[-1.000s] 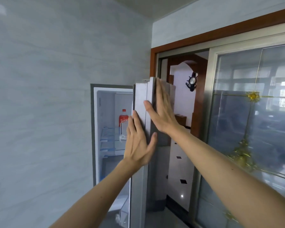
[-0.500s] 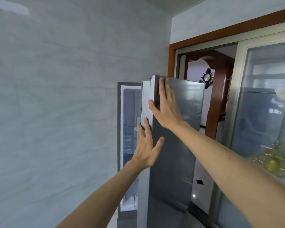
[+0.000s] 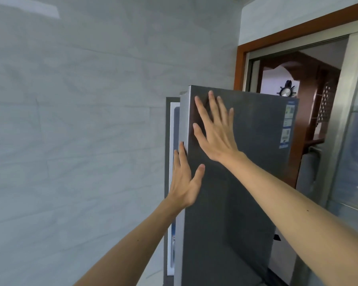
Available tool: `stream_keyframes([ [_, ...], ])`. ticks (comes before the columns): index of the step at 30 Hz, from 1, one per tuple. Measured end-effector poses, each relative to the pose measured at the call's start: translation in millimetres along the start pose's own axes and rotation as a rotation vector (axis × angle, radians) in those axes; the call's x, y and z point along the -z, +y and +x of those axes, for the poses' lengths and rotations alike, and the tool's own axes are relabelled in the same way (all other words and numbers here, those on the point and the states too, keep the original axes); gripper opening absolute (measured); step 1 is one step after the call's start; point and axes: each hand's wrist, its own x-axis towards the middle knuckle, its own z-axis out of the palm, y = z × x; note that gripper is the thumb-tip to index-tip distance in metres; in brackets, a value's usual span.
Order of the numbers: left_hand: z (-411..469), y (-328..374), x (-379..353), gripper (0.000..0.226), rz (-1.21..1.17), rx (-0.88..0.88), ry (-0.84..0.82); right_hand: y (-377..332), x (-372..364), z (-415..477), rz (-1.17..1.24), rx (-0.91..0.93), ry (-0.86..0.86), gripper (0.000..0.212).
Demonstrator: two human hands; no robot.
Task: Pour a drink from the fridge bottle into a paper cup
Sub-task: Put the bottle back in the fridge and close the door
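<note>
Now the fridge door [image 3: 236, 182] has swung nearly shut under both flat, spread hands, left hand [image 3: 184, 180] low and right hand [image 3: 214, 131] above; the bottle is hidden behind it; no cup shows.

Dark grey fridge door [image 3: 246, 162], pale grey marbled wall [image 3: 81, 120], reddish-brown door frame [image 3: 239, 65].
</note>
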Motion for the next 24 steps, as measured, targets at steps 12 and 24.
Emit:
stream_keyframes([
  [12, 55, -61, -11, 0.082, -0.167, -0.035, 0.248, 19, -92, 32, -0.027, 0.167, 0.199, 0.061],
  [24, 101, -97, -5, 0.088, -0.176, 0.027, 0.270, 19, -144, 60, -0.053, 0.158, 0.213, 0.063],
])
